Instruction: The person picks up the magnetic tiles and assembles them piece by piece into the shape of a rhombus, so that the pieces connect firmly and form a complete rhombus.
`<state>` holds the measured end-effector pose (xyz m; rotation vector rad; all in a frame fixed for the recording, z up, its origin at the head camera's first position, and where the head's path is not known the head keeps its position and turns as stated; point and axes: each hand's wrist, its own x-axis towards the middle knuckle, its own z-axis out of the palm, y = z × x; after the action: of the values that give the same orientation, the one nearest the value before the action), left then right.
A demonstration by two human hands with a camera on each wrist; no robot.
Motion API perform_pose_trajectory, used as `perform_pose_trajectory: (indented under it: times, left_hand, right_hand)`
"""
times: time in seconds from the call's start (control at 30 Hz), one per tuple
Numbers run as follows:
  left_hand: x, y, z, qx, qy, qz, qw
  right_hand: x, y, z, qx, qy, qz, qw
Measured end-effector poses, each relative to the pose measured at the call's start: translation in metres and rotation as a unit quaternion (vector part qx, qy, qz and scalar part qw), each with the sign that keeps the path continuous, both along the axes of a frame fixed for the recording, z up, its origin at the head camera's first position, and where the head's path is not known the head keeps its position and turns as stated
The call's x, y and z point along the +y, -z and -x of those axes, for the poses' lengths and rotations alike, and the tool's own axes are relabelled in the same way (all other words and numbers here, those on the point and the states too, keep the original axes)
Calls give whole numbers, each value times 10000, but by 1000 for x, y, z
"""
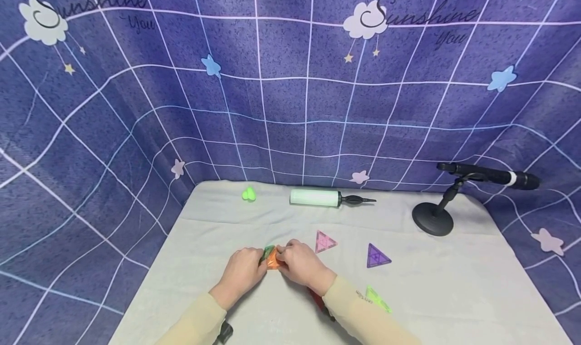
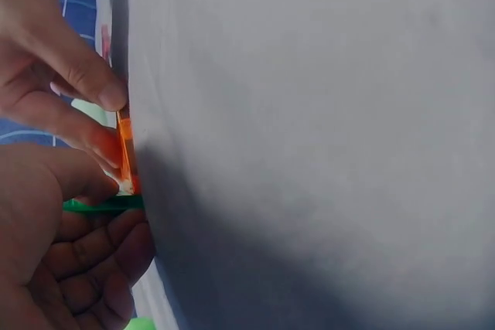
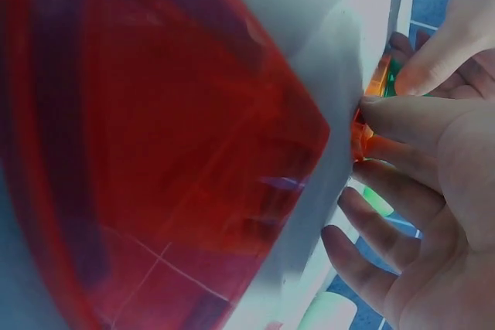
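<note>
Over the middle of the table my two hands meet at two translucent triangular tiles. My left hand (image 1: 244, 269) pinches a green triangular tile (image 2: 104, 205) between thumb and fingers. With its thumb and fingers, my right hand (image 1: 303, 263) pinches an orange triangular tile (image 1: 273, 261). The two tiles stand edge to edge at an angle in the left wrist view, close over the cloth. Fingers cover part of both. Beneath my right forearm is a red translucent tile (image 1: 316, 299), looming large in the right wrist view and partly hidden by the sleeve in the head view.
Right of my hands lie a pink triangle (image 1: 324, 242), a purple triangle (image 1: 377, 256) and a lime-green tile (image 1: 378, 299). Along the back are a small bright-green object (image 1: 248, 193), a hand pump (image 1: 315, 197) and a black microphone on a stand (image 1: 433, 219). A patterned curtain (image 1: 290, 98) hangs behind.
</note>
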<state>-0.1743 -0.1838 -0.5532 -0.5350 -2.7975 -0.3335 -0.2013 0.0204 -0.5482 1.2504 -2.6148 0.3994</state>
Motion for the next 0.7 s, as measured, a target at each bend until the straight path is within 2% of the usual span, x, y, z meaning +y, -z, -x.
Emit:
perform_pose_trajectory:
  times: [0.37, 0.7]
  left_hand:
    - [2, -3, -5, -236, -12, -147, 9996]
    - [3, -3, -6, -491, -201, -268, 9982]
  right_hand:
    - [4, -2, 3, -168, 48, -187, 9997]
    - [4, -2, 2, -252, -4, -134, 9996]
